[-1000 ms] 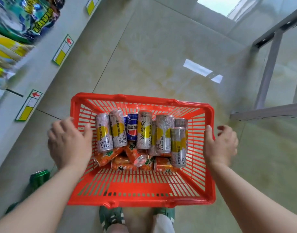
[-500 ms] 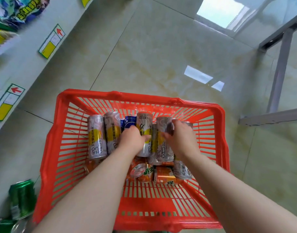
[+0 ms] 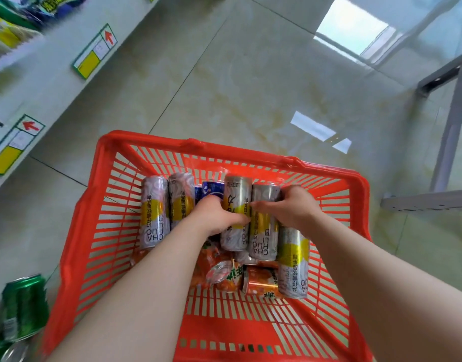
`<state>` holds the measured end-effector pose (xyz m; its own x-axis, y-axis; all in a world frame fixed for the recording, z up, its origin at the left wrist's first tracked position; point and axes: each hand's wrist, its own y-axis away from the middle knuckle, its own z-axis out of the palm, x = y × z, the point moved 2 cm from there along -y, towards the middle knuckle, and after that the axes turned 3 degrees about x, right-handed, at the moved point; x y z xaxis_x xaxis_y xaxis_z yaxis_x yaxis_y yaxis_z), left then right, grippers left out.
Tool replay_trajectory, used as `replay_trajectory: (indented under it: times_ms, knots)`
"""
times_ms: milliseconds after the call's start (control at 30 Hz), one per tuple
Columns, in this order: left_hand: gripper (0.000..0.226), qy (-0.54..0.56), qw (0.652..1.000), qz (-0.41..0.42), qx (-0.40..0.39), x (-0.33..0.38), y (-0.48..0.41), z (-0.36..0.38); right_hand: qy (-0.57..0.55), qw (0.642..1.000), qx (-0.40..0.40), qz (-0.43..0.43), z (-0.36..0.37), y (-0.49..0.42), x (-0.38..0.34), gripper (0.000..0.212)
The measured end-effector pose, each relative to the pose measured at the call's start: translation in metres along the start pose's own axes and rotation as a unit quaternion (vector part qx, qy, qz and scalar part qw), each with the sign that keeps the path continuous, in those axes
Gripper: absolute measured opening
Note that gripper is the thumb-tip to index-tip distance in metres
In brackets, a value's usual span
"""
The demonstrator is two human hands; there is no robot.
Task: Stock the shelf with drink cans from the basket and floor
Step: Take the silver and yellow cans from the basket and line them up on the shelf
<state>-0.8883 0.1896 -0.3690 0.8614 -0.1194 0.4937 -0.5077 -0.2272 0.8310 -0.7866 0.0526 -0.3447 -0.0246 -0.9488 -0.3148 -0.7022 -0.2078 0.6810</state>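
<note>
A red plastic basket [image 3: 94, 231] stands on the tiled floor below me. Several tall silver-and-yellow cans lie in it, with a blue can [image 3: 211, 190] behind them and orange cans [image 3: 261, 283] underneath. My left hand [image 3: 214, 215] is curled around a silver-and-yellow can [image 3: 236, 199] in the middle of the pile. My right hand [image 3: 295, 207] grips the neighbouring silver-and-yellow can [image 3: 264, 239] from the right. Both cans still rest among the others. A green can [image 3: 24, 307] lies on the floor left of the basket.
A grey shelf edge [image 3: 54, 82] with yellow price tags and red arrows runs along the left, with snack bags [image 3: 13, 24] above it. A grey metal frame [image 3: 449, 142] stands at the right. More green cans show at the bottom left corner.
Both hands left the basket's side rims, reached inside, and closed on two adjacent silver-and-yellow cans. The view has shifted slightly nearer to the basket.
</note>
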Motion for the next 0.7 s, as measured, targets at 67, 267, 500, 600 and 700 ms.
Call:
replay_trajectory:
  times_ms: [67,267,500,600,700]
  knots:
    - [0.056,0.020,1.000,-0.007,-0.016,-0.002,0.009,-0.008,-0.063,0.998,-0.027,-0.010,-0.007,0.007,-0.001,0.041]
    - [0.071,0.106,0.992,-0.017,-0.060,0.006,0.078,-0.056,-0.222,0.967,-0.127,-0.007,-0.036,0.064,-0.023,0.045]
    - [0.041,0.226,0.974,0.024,0.016,0.058,0.205,-0.130,-0.296,0.940,-0.157,-0.060,-0.107,0.144,-0.109,0.060]
    - [0.050,0.280,0.957,0.052,0.049,0.091,0.273,-0.165,-0.310,0.930,-0.169,-0.103,-0.155,0.187,-0.155,0.072]
    - [0.042,0.316,0.943,0.082,0.067,0.124,0.342,-0.200,-0.310,0.920,-0.184,-0.151,-0.202,0.236,-0.200,0.060]
